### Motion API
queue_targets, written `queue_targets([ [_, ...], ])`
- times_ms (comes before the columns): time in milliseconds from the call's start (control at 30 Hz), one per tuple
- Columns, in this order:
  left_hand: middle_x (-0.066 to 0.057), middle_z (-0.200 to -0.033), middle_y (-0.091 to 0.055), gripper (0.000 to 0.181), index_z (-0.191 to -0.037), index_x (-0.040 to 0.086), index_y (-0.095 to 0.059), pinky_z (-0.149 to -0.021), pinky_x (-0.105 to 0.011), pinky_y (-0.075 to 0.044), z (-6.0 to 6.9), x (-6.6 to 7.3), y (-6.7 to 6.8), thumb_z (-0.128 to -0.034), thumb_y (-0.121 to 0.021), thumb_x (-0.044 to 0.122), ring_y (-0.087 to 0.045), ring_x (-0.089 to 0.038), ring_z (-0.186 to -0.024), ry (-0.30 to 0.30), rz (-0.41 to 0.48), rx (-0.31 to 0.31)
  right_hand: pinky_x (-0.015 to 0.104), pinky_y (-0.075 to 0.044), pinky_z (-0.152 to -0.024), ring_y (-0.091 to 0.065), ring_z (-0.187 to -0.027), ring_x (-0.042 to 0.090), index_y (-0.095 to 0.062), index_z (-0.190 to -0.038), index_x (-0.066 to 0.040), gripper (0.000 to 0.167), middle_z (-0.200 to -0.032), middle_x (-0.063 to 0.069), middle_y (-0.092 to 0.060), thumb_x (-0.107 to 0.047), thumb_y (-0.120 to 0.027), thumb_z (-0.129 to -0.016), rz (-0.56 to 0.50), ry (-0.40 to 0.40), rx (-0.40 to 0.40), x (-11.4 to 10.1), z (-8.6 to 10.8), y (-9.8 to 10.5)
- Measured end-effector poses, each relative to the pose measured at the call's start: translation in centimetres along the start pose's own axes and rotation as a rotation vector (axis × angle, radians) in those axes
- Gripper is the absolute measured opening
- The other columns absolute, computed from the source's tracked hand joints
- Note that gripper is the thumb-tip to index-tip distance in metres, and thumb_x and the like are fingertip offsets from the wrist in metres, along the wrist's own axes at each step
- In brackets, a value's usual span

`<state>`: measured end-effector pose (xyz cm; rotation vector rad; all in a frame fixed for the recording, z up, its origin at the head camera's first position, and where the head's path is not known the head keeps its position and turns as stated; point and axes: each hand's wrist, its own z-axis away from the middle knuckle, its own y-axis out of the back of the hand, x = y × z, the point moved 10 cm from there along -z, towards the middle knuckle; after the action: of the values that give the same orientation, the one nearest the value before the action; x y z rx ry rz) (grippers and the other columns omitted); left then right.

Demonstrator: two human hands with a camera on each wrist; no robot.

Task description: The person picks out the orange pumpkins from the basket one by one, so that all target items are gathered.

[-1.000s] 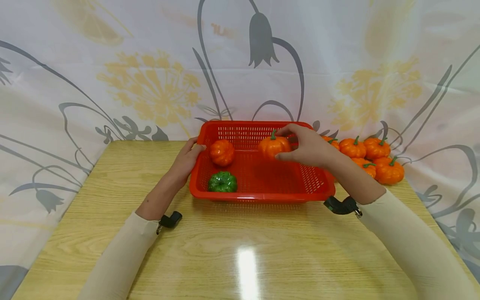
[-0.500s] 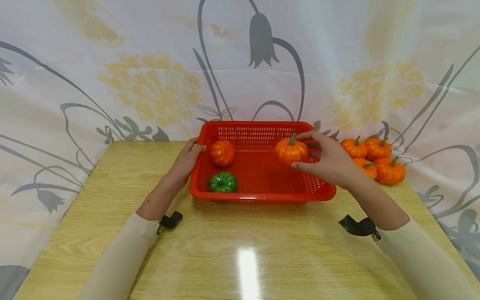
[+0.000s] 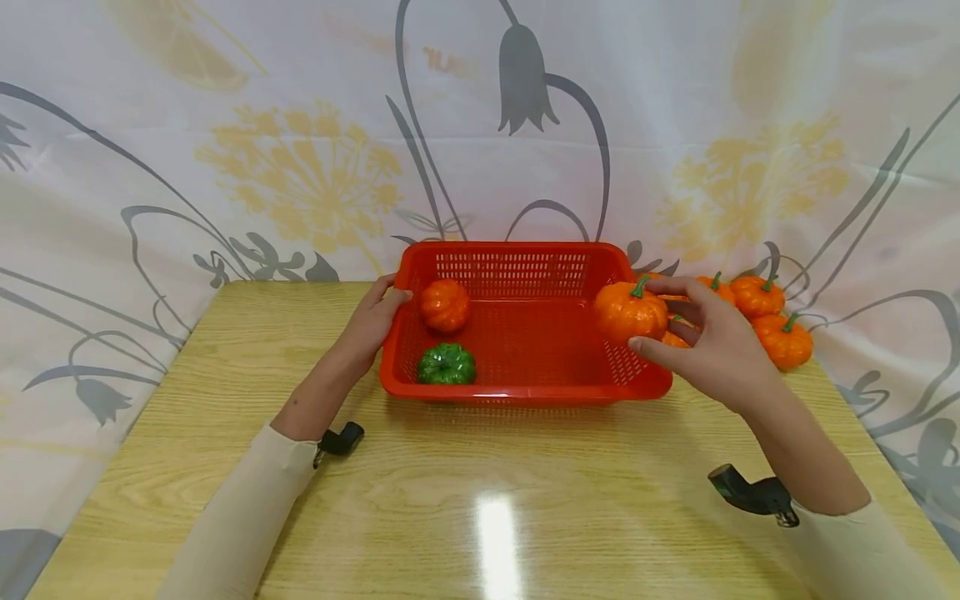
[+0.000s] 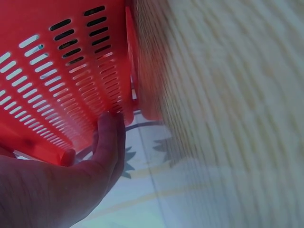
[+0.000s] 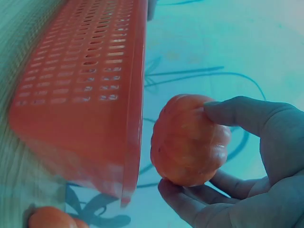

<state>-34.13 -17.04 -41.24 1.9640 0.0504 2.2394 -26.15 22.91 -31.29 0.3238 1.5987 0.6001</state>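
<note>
My right hand (image 3: 712, 342) holds an orange pumpkin (image 3: 628, 313) with a green stem, thumb on the near side and fingers behind it. In the head view the pumpkin overlaps the right end of a red plastic basket (image 3: 525, 392); the right wrist view shows the pumpkin (image 5: 190, 142) beside and apart from the basket wall (image 5: 80, 123). With the thumb over its rim, my left hand (image 3: 372, 321) grips the basket's left end; its fingers (image 4: 108, 140) lie against the outer slotted wall. Inside, on the left, sit another orange pumpkin (image 3: 445, 306) and a green pumpkin (image 3: 446, 364).
Several orange pumpkins (image 3: 783, 340) are grouped on the wooden table (image 3: 420, 500) right of the basket, some partly hidden by my right hand. A patterned cloth (image 3: 480, 125) hangs behind the table.
My right hand has carried the pumpkin rightward, from over the middle of the basket to its right end. The left hand, the basket and the two pumpkins in it stay put.
</note>
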Motion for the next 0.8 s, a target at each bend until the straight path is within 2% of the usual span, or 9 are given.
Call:
queue_targets([
  [167,-0.017,-0.147,-0.059,0.054,-0.160,0.015,-0.041,-0.091,-0.029,-0.061,0.1,0.2,0.2,-0.1085,-0.046,0.031,-0.065,-0.034,-0.126,0.004,-0.011,0.005,0.011,-0.052,-0.094,-0.053,-0.139,0.030,-0.043,-0.153,-0.011,0.070,-0.156,0.006,-0.045,-0.019,-0.082,-0.095,-0.041,0.009,0.042,0.9,1.3,1.2],
  [400,-0.018,-0.148,-0.057,0.055,-0.160,0.015,-0.040,-0.099,-0.037,-0.059,0.2,0.3,0.3,-0.1086,-0.046,0.032,-0.064,-0.035,-0.128,0.005,-0.016,0.003,0.007,-0.048,-0.095,-0.046,-0.144,0.045,-0.040,-0.156,-0.014,0.074,-0.162,0.012,-0.039,-0.023,-0.083,-0.095,0.018,-0.012,0.079,2.4,2.4,2.5],
  [633,-0.016,-0.145,-0.059,0.052,-0.158,0.016,-0.042,-0.089,-0.030,-0.061,0.2,0.0,0.5,-0.1084,-0.047,0.032,-0.065,-0.033,-0.124,0.002,-0.013,0.012,0.004,-0.046,-0.095,-0.047,-0.140,0.040,-0.038,-0.156,-0.008,0.075,-0.157,0.010,-0.040,-0.019,-0.081,-0.096,0.063,0.009,0.110,3.3,3.3,3.2],
  [800,-0.015,-0.146,-0.059,0.052,-0.158,0.017,-0.042,-0.087,-0.029,-0.061,0.2,-0.1,0.6,-0.1086,-0.047,0.032,-0.065,-0.033,-0.124,0.000,-0.017,0.011,0.002,-0.044,-0.095,-0.043,-0.143,0.047,-0.035,-0.157,-0.004,0.079,-0.158,0.013,-0.038,-0.017,-0.082,-0.095,0.084,-0.005,0.121,4.2,3.8,3.7],
])
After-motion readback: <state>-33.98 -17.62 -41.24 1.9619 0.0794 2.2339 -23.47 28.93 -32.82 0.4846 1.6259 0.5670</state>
